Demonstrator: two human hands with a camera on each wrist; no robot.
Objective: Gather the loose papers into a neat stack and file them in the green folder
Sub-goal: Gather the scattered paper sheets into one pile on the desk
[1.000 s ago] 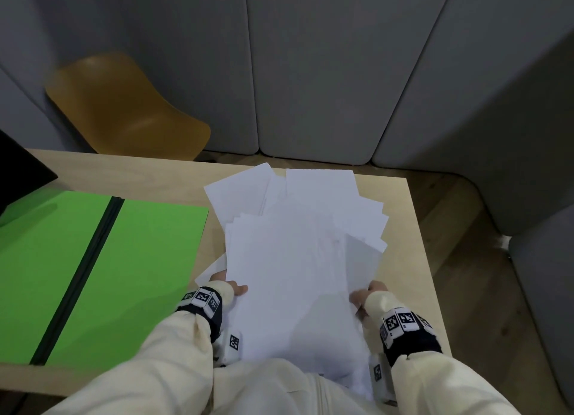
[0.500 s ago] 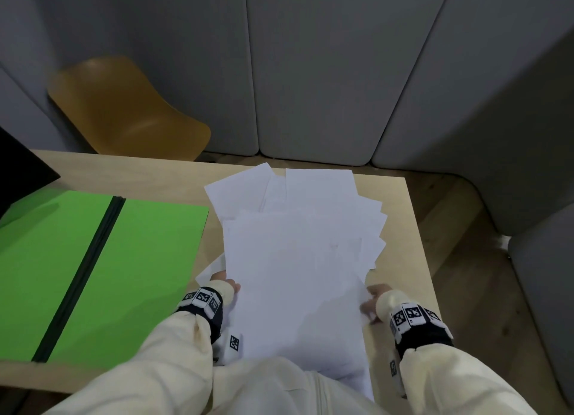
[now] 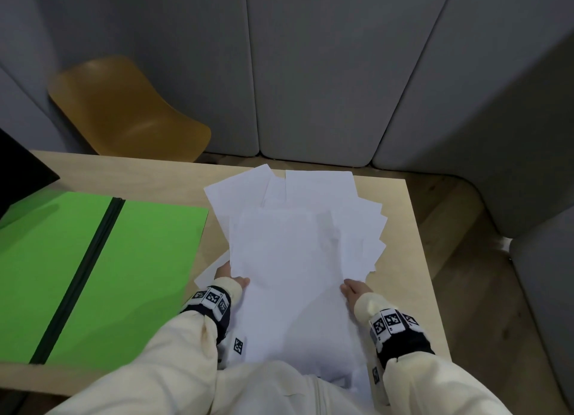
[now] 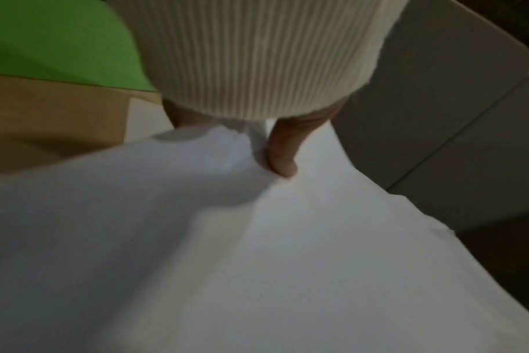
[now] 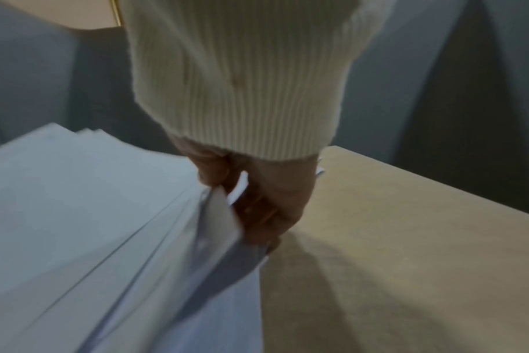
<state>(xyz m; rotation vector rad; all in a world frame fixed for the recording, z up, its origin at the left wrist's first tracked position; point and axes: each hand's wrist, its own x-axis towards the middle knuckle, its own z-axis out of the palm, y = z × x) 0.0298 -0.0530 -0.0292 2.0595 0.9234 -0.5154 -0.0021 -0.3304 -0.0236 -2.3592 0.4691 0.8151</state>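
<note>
A loose, fanned pile of white papers lies on the right half of the wooden table, its near end hanging over the front edge. My left hand grips the pile's left edge, thumb on top and the other fingers hidden beneath the sheets. At the right edge, my right hand pinches several sheets, with my thumb above and my fingers under them. The green folder lies open and flat to the left, with a dark spine down its middle.
A yellow chair stands beyond the table's far left side. Grey padded wall panels close off the back and right. A black object overlaps the table's far left corner. Bare table shows right of the pile.
My right hand moved out to the right, then came back in against the pile's right edge. The top sheets have shifted and sit squarer. The left hand has barely moved.
</note>
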